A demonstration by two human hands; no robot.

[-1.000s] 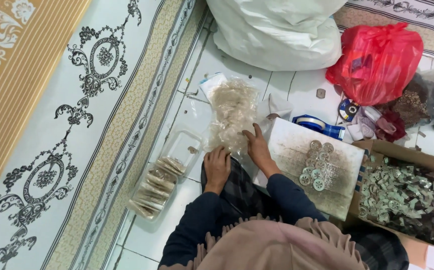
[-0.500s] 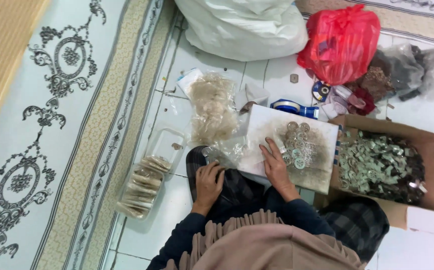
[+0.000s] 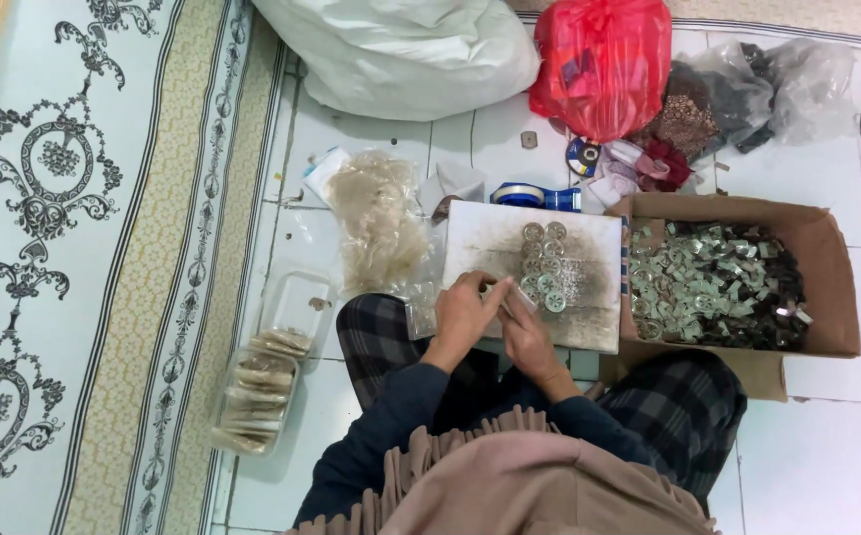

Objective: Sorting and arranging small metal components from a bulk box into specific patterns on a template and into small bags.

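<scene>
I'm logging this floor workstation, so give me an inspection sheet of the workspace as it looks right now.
Surface: white tiled floor, patterned rug alongside.
Job's things: white speckled board bearing small round discs; brown cardboard box of small pieces.
Clutter: clear plastic tray of stacked pieces, red plastic bag, white sack, blue tape roll.
Grippers: left hand and right hand meet at the board's near edge.
Cables: nothing seen.
Surroundings: nothing seen.

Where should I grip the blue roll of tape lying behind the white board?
Grip the blue roll of tape across its outer rim, coming straight down from above: it lies on the tiled floor with open space overhead, while the white board crowds its near side.
</scene>
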